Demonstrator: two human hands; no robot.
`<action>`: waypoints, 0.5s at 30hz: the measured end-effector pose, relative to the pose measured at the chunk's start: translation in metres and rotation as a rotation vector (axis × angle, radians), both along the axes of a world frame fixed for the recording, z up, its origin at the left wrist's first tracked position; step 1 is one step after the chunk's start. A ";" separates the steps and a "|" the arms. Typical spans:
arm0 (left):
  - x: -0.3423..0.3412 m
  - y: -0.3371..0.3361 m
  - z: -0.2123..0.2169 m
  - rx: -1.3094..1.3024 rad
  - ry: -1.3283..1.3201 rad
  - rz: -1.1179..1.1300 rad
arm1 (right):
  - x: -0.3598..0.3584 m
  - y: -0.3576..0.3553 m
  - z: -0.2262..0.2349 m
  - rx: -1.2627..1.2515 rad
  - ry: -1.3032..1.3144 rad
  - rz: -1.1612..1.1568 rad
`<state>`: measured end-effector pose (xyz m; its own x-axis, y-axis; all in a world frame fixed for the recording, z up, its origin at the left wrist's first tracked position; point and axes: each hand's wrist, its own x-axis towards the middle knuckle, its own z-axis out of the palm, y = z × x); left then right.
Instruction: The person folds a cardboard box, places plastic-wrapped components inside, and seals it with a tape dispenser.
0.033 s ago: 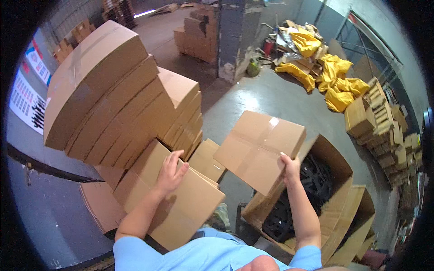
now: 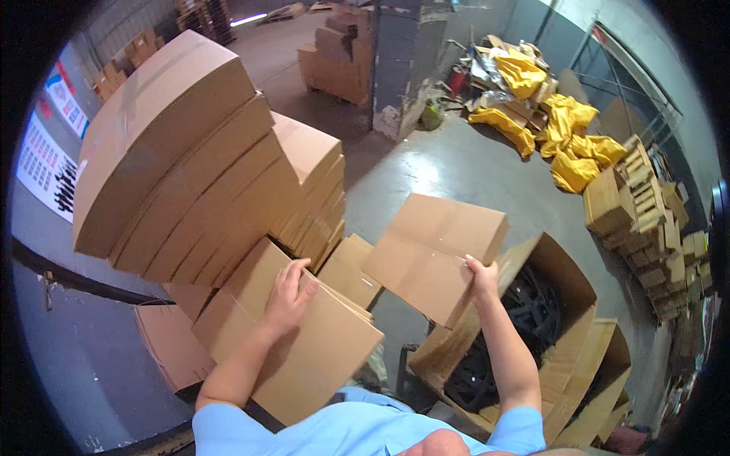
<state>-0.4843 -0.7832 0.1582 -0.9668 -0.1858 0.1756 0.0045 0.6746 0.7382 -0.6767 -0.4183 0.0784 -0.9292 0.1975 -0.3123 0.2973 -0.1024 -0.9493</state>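
A closed, taped cardboard box (image 2: 422, 247) hangs in front of me, above the floor. My right hand (image 2: 484, 280) grips its right side, thumb on the top face and the other fingers hidden beneath. On the left, my left hand (image 2: 289, 300) lies on flat brown cardboard sheets (image 2: 319, 357) near their upper edge. Its fingers are stretched and the thumb stands slightly apart. Below my right forearm is an open carton (image 2: 566, 353) holding black, strap-like or ribbed pieces (image 2: 532, 304) that I cannot name.
Tall stacks of cardboard boxes (image 2: 175, 152) rise at the left, with a lower stack (image 2: 308, 148) beside them. A pillar (image 2: 395, 68) stands behind. Yellow sacks (image 2: 570, 125) and scrap lie at the far right, near piled cardboard (image 2: 654, 262). Another open carton (image 2: 601, 372) sits nearby.
The box in my right hand has shifted slightly left and tilted a little. My left hand stays on the cardboard sheets. The whole view has shifted slightly.
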 end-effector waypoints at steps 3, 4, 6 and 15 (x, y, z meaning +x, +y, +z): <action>-0.004 -0.009 -0.013 -0.131 0.046 -0.005 | -0.054 -0.076 -0.092 0.407 -0.195 0.009; -0.006 -0.006 -0.013 -0.206 0.079 -0.030 | -0.064 -0.086 -0.133 0.328 -0.213 0.040; 0.000 -0.008 -0.007 -0.179 0.038 -0.018 | -0.060 -0.109 -0.178 0.157 -0.281 0.234; -0.015 -0.005 -0.002 -0.222 0.001 -0.050 | -0.054 -0.079 -0.206 0.734 -0.473 0.319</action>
